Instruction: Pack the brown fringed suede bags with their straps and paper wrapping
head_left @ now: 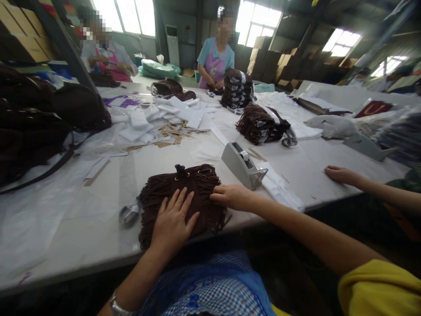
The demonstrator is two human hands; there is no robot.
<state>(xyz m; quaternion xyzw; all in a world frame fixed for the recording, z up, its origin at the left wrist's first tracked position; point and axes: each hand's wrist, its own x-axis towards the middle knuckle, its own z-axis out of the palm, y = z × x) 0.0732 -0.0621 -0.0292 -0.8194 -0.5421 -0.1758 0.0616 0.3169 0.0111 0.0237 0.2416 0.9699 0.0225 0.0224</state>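
Note:
A dark brown fringed bag (194,199) with brass eyelets along its far edge lies flat on the table in front of me. My left hand (174,217) rests on its middle, palm down and fingers spread. At the bag's right side, my right hand (230,196) has its fingers closed on the fringe. A clear plastic-wrapped coil (129,216) sticks out at the bag's left side. Just beyond my right hand stands a grey tape dispenser (241,166).
Stacked fringed bags (263,124) sit farther back, beside white sheets (292,116). Brown bags (42,118) are heaped at left. White packets (177,109) and cardboard tags (167,135) litter the middle. Another person's hand (340,174) rests at right. Two people work across the table.

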